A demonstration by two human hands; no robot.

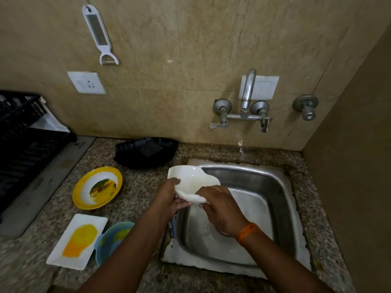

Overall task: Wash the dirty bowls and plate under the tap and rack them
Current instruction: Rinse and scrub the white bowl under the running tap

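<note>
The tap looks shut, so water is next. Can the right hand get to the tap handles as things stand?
Probably not yet: the right hand grips the white bowl with the left hand. The handles stand unobstructed.

The sink [243, 208] is set into the table [137, 187] at the right, with the tap [246, 98] on the wall behind it. Over the sink's left rim both hands hold a bowl [190, 178] — left hand [169, 197] at its left side, right hand [220, 206] at its near edge. Left of the sink lie a round plate [97, 187], and nearer, a rectangular plate [78, 241] just beside stacked bowls [112, 237]. The rack [23, 134] stands at far left.
</note>
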